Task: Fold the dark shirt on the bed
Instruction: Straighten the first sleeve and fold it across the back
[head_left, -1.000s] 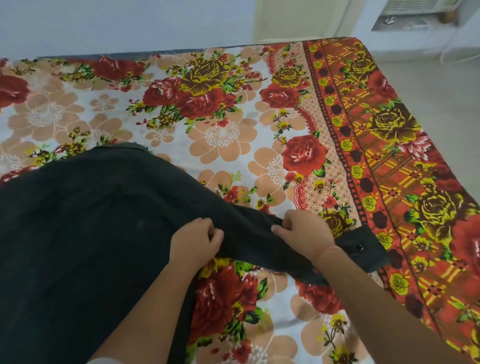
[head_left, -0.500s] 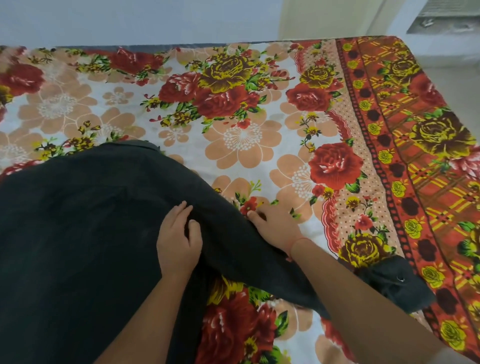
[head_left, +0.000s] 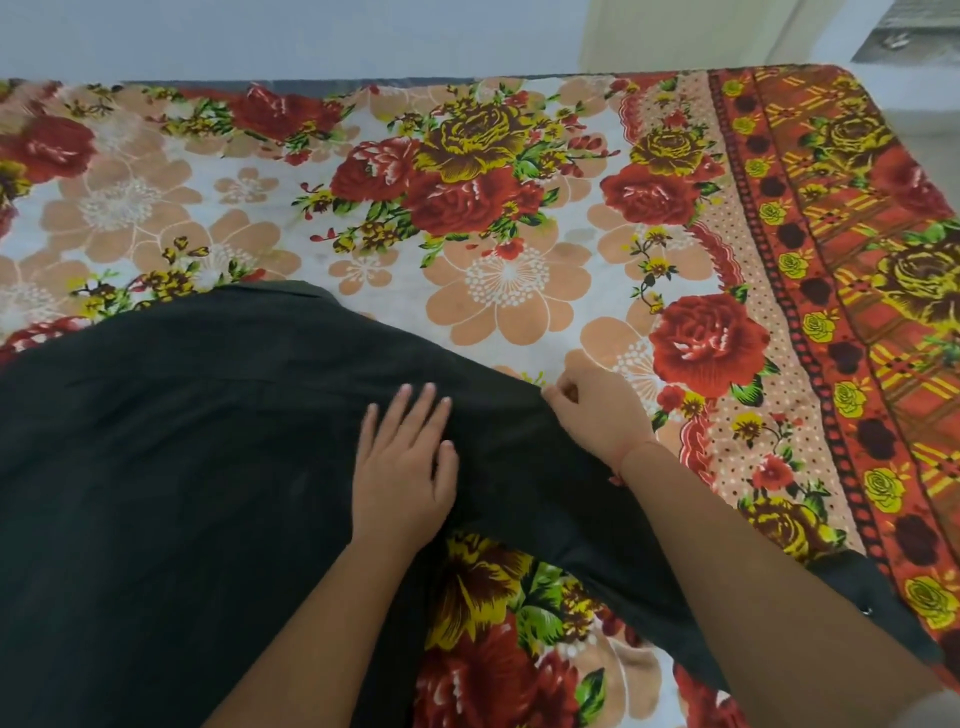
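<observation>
The dark shirt (head_left: 171, 467) lies spread over the left half of the bed, its collar at the far edge. One sleeve runs to the lower right and ends in a cuff (head_left: 862, 592) with a button. My left hand (head_left: 405, 467) rests flat on the shirt near the shoulder seam, fingers apart. My right hand (head_left: 597, 410) pinches the upper edge of the sleeve where it joins the body, and my forearm lies across the sleeve.
The bed is covered by a floral sheet (head_left: 509, 249) with a red and orange border (head_left: 841, 312) along the right side. A pale wall runs behind the bed, and bare floor (head_left: 930, 109) shows at the far right.
Both hands slid up the sleeve toward the shoulder. My left hand went from a closed grip to lying flat on the cloth. The view shifted left, so the cuff sits lower right.
</observation>
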